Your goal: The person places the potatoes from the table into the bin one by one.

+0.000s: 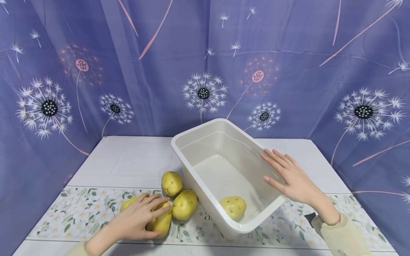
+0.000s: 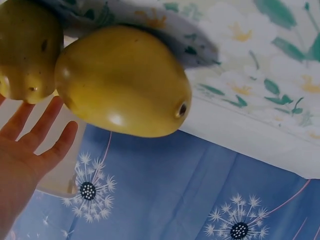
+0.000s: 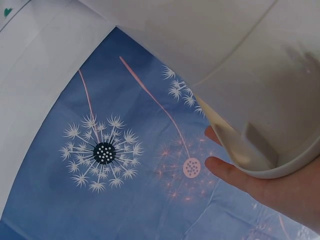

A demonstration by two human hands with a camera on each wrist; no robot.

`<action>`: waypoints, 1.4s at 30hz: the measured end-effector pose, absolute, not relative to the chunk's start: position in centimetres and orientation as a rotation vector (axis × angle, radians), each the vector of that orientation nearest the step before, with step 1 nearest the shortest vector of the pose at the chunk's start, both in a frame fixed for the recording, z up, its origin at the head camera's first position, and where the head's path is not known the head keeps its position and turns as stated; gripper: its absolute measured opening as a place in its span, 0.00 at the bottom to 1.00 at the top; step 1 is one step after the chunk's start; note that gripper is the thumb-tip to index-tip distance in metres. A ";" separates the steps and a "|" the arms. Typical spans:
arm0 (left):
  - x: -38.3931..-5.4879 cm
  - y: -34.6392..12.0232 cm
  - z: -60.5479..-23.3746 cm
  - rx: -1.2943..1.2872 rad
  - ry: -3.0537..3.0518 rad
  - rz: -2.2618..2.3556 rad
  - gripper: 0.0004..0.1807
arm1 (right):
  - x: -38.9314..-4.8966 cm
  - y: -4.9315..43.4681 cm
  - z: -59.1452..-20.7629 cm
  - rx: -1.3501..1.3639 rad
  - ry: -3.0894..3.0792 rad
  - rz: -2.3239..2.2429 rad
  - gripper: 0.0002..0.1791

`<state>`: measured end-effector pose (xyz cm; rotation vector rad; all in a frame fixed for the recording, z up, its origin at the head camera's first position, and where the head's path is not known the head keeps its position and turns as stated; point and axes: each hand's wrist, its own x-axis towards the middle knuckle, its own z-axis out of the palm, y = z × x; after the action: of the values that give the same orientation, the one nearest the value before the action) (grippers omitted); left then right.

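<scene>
My left hand lies over a yellow potato, its spread fingers touching the top. Another potato is partly hidden behind that hand. Two more potatoes, a smaller one and a larger one, sit just beyond the fingertips. In the left wrist view, a big potato fills the middle, beside the loosely extended fingers. My right hand rests on the right rim of a white plastic bin, fingers straight and thumb apart. One potato lies at the bin's near end.
The white table carries a floral strip across its front part. Purple dandelion-print cloth hangs behind and on both sides. The bin stands angled, its far corner close to the back cloth.
</scene>
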<state>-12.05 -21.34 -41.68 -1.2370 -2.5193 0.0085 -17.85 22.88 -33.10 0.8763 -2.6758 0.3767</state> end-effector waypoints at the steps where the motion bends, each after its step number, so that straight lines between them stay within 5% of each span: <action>1: -12.0 -21.4 -41.8 -1.236 -2.521 -0.002 0.37 | -17.9 22.9 -33.1 0.876 -2.676 0.378 0.34; 13: -11.7 -21.5 -42.5 -1.282 -2.602 -0.041 0.46 | -18.0 22.9 -33.2 0.869 -2.676 0.377 0.34; 42: -11.9 -21.5 -41.9 -1.274 -2.460 -0.039 0.46 | -17.8 22.9 -33.1 0.871 -2.676 0.374 0.34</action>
<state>-11.92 -21.51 -41.87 -1.2743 -2.4600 -0.0391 -17.80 22.89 -33.08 0.8705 -2.6762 0.3739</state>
